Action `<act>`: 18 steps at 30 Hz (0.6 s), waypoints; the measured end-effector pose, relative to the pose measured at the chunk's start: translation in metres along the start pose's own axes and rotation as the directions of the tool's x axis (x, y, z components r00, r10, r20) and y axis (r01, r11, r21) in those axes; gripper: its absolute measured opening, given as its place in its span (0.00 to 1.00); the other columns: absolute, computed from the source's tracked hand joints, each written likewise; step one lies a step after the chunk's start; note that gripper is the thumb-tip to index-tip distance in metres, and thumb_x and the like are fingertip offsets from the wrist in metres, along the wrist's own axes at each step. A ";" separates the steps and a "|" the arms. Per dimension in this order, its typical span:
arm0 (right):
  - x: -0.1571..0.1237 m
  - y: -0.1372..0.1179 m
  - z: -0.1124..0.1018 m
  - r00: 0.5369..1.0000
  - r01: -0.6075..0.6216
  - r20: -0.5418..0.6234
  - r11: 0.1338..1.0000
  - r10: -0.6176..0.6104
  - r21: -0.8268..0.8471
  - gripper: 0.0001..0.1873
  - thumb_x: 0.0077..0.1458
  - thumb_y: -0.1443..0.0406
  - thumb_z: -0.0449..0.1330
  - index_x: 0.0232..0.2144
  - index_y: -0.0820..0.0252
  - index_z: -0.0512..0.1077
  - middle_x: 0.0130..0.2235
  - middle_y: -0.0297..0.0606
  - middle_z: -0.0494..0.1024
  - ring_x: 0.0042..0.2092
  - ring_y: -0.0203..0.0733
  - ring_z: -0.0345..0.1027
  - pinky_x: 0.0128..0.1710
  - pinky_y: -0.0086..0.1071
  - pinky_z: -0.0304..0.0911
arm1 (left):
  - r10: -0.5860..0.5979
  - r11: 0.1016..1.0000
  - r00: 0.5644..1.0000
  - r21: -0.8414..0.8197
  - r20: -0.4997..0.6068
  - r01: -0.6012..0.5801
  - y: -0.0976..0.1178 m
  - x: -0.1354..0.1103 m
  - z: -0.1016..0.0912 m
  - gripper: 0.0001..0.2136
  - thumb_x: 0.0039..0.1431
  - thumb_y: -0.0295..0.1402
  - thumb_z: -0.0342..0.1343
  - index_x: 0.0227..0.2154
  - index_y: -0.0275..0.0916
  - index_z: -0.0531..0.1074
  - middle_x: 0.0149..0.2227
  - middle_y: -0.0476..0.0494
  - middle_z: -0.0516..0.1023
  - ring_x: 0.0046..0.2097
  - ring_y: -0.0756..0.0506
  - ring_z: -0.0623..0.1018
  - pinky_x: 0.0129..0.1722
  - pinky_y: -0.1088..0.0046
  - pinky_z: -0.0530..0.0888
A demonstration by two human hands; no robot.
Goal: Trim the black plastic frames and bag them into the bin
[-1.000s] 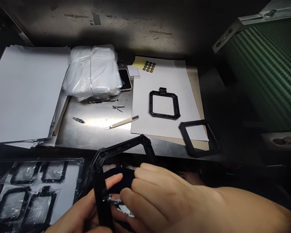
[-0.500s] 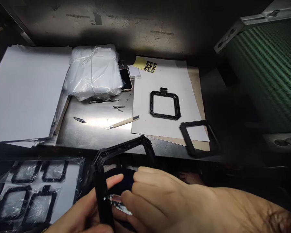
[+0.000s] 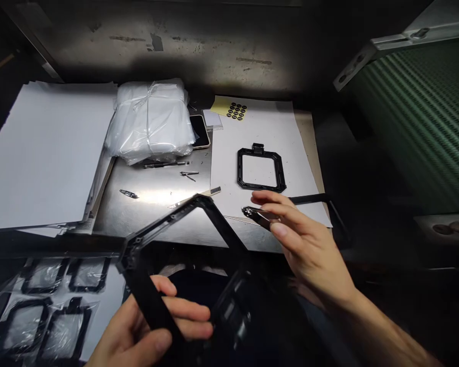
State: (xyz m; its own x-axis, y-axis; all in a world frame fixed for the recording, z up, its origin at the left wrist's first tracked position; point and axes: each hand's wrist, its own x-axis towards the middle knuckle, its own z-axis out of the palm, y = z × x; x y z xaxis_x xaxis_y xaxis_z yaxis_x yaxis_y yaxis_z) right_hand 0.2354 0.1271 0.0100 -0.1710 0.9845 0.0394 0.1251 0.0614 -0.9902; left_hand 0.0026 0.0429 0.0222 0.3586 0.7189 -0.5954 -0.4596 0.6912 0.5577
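Observation:
My left hand (image 3: 149, 321) is wrapped round one side of a black plastic frame (image 3: 224, 224), held tilted above the bench's front edge. The frame's lower part is dark and blurred. In my right hand (image 3: 309, 244), off to the right of that frame, is a shiny metal nail clipper (image 3: 258, 216), pinched between thumb and fingers with its jaws pointing left. Behind the right hand a second black frame (image 3: 279, 168) with a tab on top lies flat on white paper (image 3: 225, 153). Another black frame (image 3: 338, 219) rests at the paper's right corner, partly covered by my right hand.
A knife (image 3: 215, 190), a small clipper (image 3: 188, 175), a metal clipper-like tool (image 3: 129, 193) and a pen (image 3: 166, 164) lie on the metal bench. Behind are bundled plastic bags (image 3: 149, 122), a phone (image 3: 201, 132) and a paper stack (image 3: 49, 153). Bagged frames (image 3: 63, 326) lie lower left.
My right hand has drawn the nail clipper away from the held frame, up and to the right. The frame in my left hand has tilted and shifted left.

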 end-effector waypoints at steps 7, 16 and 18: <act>-0.002 0.026 0.036 0.922 -0.358 0.352 0.702 0.162 0.615 0.09 0.50 0.61 0.56 0.36 0.54 0.69 0.44 0.37 0.67 0.38 0.37 0.66 0.31 0.29 0.64 | 0.587 0.797 0.806 0.121 0.081 -0.592 -0.034 0.038 0.017 0.07 0.52 0.28 0.53 0.29 0.50 0.67 0.35 0.54 0.79 0.49 0.43 0.70 0.50 0.57 0.61; 0.040 0.005 -0.008 0.846 -0.006 0.523 0.979 -0.103 0.203 0.11 0.48 0.59 0.56 0.30 0.61 0.70 0.36 0.37 0.67 0.35 0.36 0.62 0.35 0.30 0.59 | 0.045 0.990 0.970 -0.143 0.238 -0.011 0.000 0.047 -0.022 0.27 0.52 0.52 0.37 0.43 0.37 0.69 0.39 0.33 0.78 0.36 0.35 0.77 0.25 0.64 0.73; 0.047 0.002 -0.014 0.774 0.043 0.624 0.992 -0.109 0.120 0.10 0.48 0.61 0.56 0.31 0.62 0.70 0.36 0.38 0.68 0.38 0.38 0.62 0.40 0.33 0.58 | 0.004 0.994 0.941 -0.101 0.338 0.032 0.012 0.035 -0.023 0.27 0.49 0.50 0.46 0.46 0.33 0.67 0.37 0.31 0.78 0.35 0.34 0.77 0.31 0.59 0.71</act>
State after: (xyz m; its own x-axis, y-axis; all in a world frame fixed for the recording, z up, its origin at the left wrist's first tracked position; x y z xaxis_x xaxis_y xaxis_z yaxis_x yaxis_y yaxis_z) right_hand 0.2417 0.1754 0.0117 -0.7557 0.6526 0.0546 0.0000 0.0833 -0.9965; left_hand -0.0091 0.0745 -0.0052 0.6103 0.7043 -0.3625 -0.5276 0.7028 0.4772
